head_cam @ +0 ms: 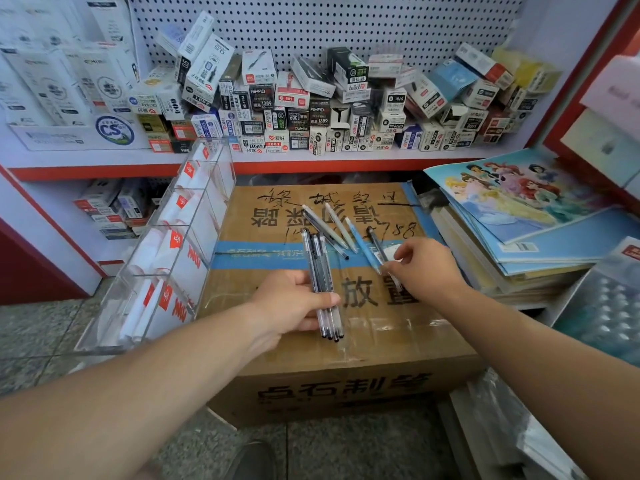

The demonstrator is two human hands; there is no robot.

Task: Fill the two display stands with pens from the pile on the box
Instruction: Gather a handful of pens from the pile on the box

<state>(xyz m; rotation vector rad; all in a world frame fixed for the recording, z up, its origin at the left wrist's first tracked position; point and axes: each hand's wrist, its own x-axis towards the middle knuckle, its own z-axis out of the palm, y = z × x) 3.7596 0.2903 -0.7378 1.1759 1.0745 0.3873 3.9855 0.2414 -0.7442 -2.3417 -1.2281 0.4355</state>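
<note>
A cardboard box [381, 327] stands in front of me with several loose pens [332, 225] lying on its top. My left hand [294, 303] grips a bundle of three dark pens [320, 271], tips pointing toward me. My right hand [422, 268] reaches over the pile and pinches a pen with a white barrel [394, 280], beside a blue pen [362, 244]. A clear acrylic display stand [173, 244] with several compartments leans against the box's left side; it holds white paper inserts and no pens. I see only this one stand.
A shelf [311, 161] behind the box carries many stacked pen cartons in front of a pegboard wall. Stacked notebooks and colouring books [519, 216] lie to the right of the box. Plastic-wrapped goods [602, 306] sit at the right. A dark shoe [256, 459] shows on the floor.
</note>
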